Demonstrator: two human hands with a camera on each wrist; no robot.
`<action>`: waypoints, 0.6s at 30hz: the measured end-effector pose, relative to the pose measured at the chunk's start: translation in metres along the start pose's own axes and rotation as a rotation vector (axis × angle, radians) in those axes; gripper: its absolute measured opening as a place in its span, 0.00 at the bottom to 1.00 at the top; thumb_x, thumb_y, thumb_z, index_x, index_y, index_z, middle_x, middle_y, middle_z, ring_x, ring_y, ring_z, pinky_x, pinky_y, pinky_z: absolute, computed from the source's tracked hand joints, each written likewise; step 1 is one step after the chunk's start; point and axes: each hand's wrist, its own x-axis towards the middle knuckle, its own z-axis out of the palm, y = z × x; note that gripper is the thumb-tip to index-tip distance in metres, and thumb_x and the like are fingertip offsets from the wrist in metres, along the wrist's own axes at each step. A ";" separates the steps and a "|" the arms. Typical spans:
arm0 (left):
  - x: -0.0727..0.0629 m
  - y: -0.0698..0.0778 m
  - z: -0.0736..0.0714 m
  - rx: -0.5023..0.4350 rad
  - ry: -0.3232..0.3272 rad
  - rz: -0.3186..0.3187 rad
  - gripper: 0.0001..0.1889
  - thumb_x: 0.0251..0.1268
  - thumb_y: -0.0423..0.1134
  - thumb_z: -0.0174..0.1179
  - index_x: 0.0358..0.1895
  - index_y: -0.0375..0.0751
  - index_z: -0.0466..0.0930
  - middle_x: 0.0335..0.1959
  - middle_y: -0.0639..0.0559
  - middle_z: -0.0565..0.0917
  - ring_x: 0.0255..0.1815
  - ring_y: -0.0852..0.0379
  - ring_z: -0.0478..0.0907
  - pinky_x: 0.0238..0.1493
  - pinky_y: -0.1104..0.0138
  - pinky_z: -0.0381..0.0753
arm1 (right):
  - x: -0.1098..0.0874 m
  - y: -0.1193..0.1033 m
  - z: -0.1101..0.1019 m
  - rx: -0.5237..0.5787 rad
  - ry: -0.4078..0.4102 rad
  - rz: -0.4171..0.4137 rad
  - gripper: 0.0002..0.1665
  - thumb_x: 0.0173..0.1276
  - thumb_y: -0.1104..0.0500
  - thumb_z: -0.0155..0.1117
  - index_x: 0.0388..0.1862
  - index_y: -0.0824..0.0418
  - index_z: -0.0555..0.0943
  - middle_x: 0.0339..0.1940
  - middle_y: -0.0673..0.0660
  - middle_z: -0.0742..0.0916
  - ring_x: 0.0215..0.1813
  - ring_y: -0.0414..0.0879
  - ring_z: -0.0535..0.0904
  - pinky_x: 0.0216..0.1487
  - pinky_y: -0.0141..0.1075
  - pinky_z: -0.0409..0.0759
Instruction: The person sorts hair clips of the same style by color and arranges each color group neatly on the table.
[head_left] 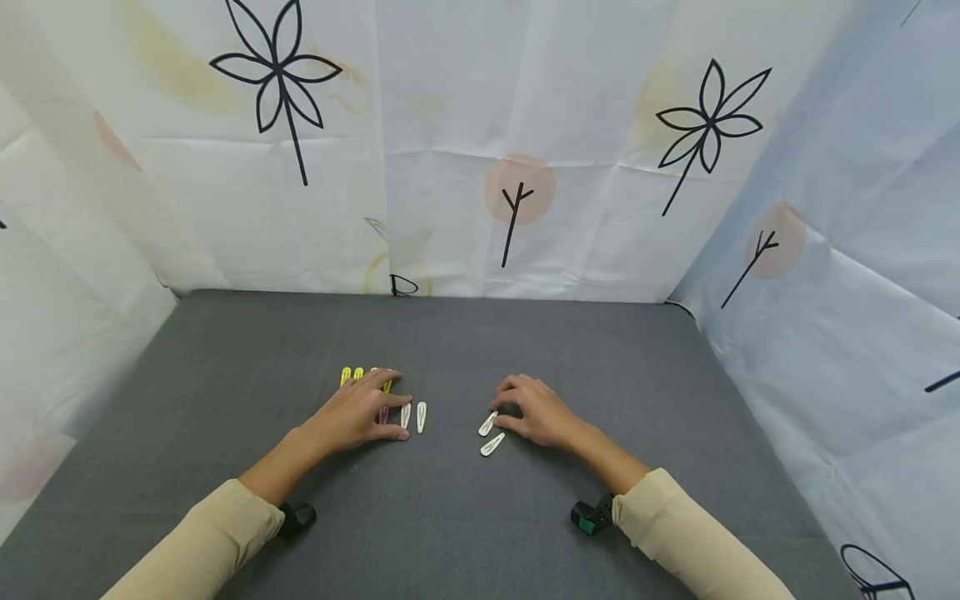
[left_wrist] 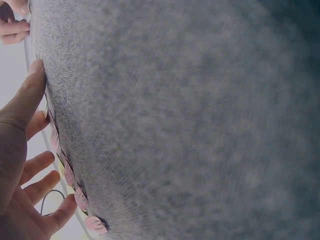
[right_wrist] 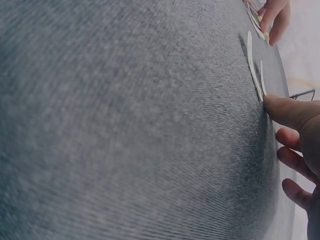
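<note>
My left hand (head_left: 363, 414) is over a group of snap hair clips, fingers spread. Its index finger and thumb reach to the two ends of a white hair clip (head_left: 406, 416). Another white hair clip (head_left: 422, 417) lies just right of it. Under the hand, a pink hair clip (head_left: 383, 415) shows in part; more pink clips (left_wrist: 81, 198) line up by the fingertips in the left wrist view. My right hand (head_left: 542, 414) pinches the upper end of a white hair clip (head_left: 487, 424) between thumb and index finger. One more white hair clip (head_left: 492, 444) lies just below it.
Yellow hair clips (head_left: 346, 376) lie in a row beyond my left hand, partly covered by it. The grey tabletop (head_left: 450, 525) spreads around both hands. White printed cloth (head_left: 450, 100) hangs behind the table and along both sides.
</note>
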 end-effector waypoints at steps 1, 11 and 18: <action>0.000 0.000 0.000 0.001 0.000 0.001 0.30 0.53 0.60 0.72 0.56 0.46 0.86 0.64 0.37 0.75 0.66 0.40 0.70 0.55 0.36 0.71 | 0.000 0.001 0.001 -0.005 0.010 0.004 0.09 0.64 0.55 0.73 0.41 0.56 0.88 0.45 0.52 0.83 0.51 0.49 0.78 0.53 0.50 0.73; -0.001 0.000 0.000 -0.007 -0.012 -0.006 0.30 0.53 0.60 0.71 0.56 0.46 0.86 0.64 0.37 0.75 0.66 0.39 0.70 0.55 0.34 0.70 | -0.003 -0.001 0.005 -0.029 0.048 0.046 0.08 0.62 0.51 0.75 0.29 0.52 0.85 0.43 0.48 0.83 0.48 0.46 0.77 0.49 0.47 0.74; 0.000 -0.001 0.000 -0.013 -0.012 -0.010 0.30 0.53 0.60 0.72 0.56 0.45 0.86 0.65 0.37 0.75 0.67 0.39 0.70 0.56 0.33 0.69 | -0.003 -0.003 0.003 0.098 0.014 -0.017 0.06 0.65 0.53 0.73 0.37 0.54 0.88 0.46 0.51 0.84 0.52 0.48 0.77 0.55 0.53 0.72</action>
